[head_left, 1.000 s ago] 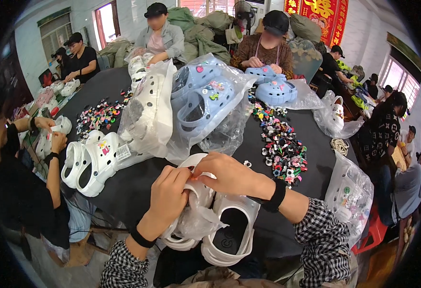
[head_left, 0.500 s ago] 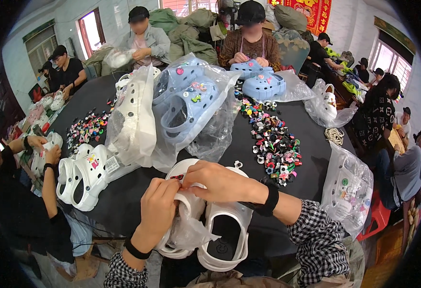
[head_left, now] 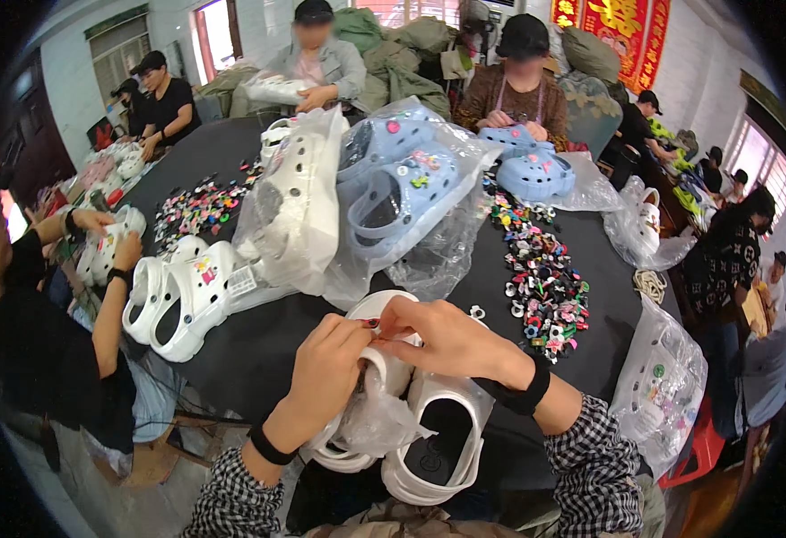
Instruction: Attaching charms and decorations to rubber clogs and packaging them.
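In the head view, the left hand (head_left: 328,363) and the right hand (head_left: 451,336) cover much of the upper part of the left clog (head_left: 391,369), and the right clog (head_left: 442,430) has its toe end mostly hidden behind the right hand and wrist. The pair lies directly in front of the person at the near edge of the dark counter (head_left: 263,350), toes pointing away; what bears their heel ends is hard to make out. Both clogs are plain white, the right one showing a dark footbed, while crumpled clear plastic (head_left: 379,417) fills the opening of the left. A small dark-and-red piece (head_left: 372,323) shows where the fingertips meet (too tiny and too covered to tell its shape). The left grip has its fingers bent and drawn close together over the clog, its thumb out of sight, so whether it pinches the piece cannot be told. The right grip curves thumb and forefinger toward that same spot, a narrow space between them; whether the tips close on anything is unclear.
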The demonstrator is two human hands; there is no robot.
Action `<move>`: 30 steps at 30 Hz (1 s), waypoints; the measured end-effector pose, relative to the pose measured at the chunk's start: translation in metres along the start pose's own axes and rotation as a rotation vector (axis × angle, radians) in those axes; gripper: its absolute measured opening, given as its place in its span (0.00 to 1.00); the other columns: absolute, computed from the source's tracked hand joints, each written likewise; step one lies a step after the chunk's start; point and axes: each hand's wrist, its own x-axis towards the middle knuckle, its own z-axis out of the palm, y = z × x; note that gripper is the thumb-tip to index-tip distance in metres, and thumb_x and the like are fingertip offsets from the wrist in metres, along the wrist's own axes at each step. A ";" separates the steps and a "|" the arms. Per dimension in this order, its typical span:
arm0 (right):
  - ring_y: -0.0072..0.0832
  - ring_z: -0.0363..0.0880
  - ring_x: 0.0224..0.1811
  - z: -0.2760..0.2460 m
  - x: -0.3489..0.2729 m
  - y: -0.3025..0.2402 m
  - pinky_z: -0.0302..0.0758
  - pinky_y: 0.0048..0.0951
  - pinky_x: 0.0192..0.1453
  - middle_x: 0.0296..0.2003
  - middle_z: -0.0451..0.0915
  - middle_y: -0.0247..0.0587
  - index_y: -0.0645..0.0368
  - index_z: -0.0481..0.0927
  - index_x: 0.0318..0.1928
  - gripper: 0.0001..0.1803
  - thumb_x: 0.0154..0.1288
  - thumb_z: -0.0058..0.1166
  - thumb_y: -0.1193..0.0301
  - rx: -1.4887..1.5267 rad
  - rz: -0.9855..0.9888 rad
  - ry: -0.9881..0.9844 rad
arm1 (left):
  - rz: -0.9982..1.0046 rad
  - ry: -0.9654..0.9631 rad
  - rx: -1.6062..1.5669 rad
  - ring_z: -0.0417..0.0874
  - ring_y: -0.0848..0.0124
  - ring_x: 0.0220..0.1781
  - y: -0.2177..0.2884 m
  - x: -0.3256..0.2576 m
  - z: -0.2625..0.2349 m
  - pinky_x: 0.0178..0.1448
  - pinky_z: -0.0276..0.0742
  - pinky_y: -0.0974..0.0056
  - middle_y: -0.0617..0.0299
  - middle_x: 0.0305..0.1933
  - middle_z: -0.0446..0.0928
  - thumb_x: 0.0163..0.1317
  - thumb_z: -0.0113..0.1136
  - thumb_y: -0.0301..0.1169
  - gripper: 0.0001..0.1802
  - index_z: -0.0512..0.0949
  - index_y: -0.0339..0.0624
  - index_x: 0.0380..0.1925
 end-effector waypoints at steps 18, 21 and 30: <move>0.43 0.83 0.51 -0.009 -0.106 0.003 0.78 0.38 0.53 0.48 0.83 0.51 0.64 0.80 0.54 0.16 0.69 0.57 0.70 -0.057 -0.058 0.227 | -0.092 -0.049 -0.130 0.79 0.53 0.55 0.004 -0.016 -0.012 0.61 0.75 0.56 0.50 0.52 0.80 0.55 0.61 0.20 0.17 0.81 0.35 0.48; 0.45 0.76 0.62 -0.009 -0.136 -0.009 0.73 0.39 0.63 0.58 0.78 0.51 0.61 0.79 0.57 0.18 0.69 0.57 0.70 -0.041 0.008 0.253 | -0.148 -0.059 -0.234 0.78 0.52 0.58 0.024 -0.018 -0.030 0.63 0.74 0.55 0.48 0.54 0.79 0.58 0.62 0.22 0.17 0.81 0.34 0.50; 0.53 0.65 0.71 0.024 -0.182 -0.009 0.71 0.46 0.68 0.71 0.59 0.62 0.52 0.66 0.71 0.44 0.58 0.70 0.52 -0.124 0.331 0.330 | -0.093 -0.159 -0.131 0.79 0.51 0.53 0.062 -0.059 -0.060 0.55 0.75 0.52 0.49 0.54 0.79 0.60 0.65 0.31 0.17 0.80 0.36 0.48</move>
